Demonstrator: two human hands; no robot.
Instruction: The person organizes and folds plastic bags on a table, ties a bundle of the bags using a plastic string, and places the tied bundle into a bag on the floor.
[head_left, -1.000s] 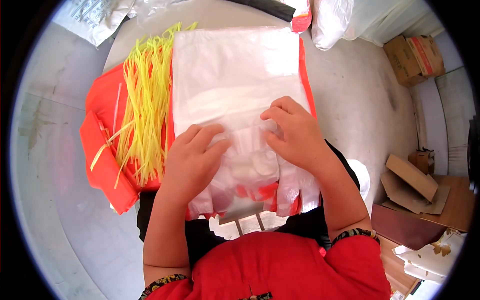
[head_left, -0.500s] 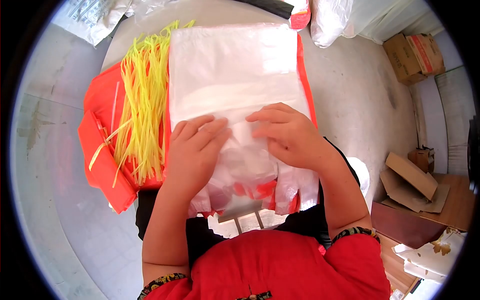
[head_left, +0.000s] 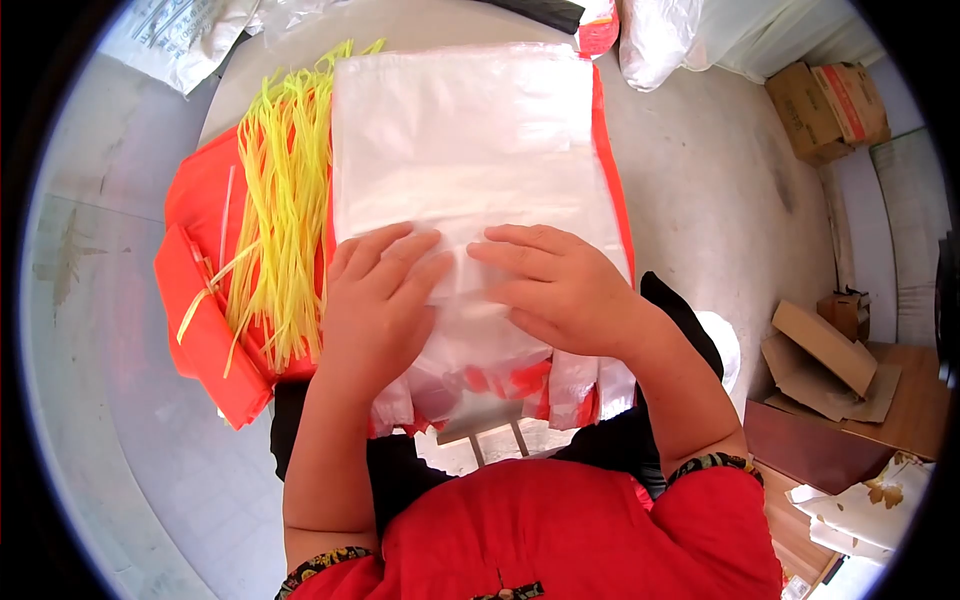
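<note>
In front of me lies a stack of white translucent plastic bags (head_left: 460,130), flat, with handle ends hanging over the near edge. My left hand (head_left: 380,300) rests on the left part of the stack with its fingers spread. On the right part, my right hand (head_left: 560,285) lies with fingers stretched toward the left hand. Both hands touch the top bag and hold nothing that I can see. Red plastic (head_left: 612,180) shows beneath the stack's right edge. To the left lies a bundle of yellow strips (head_left: 285,220) on folded red plastic (head_left: 200,190).
A grey table top (head_left: 270,55) shows behind the stack. Cardboard boxes (head_left: 825,115) stand at the far right. An opened carton (head_left: 825,365) lies on a brown wooden surface (head_left: 915,395) at right. A white sack (head_left: 175,40) is at the upper left.
My right hand has settled flatter and moved slightly left on the bags. My left hand has shifted slightly left. The stack has moved very slightly left.
</note>
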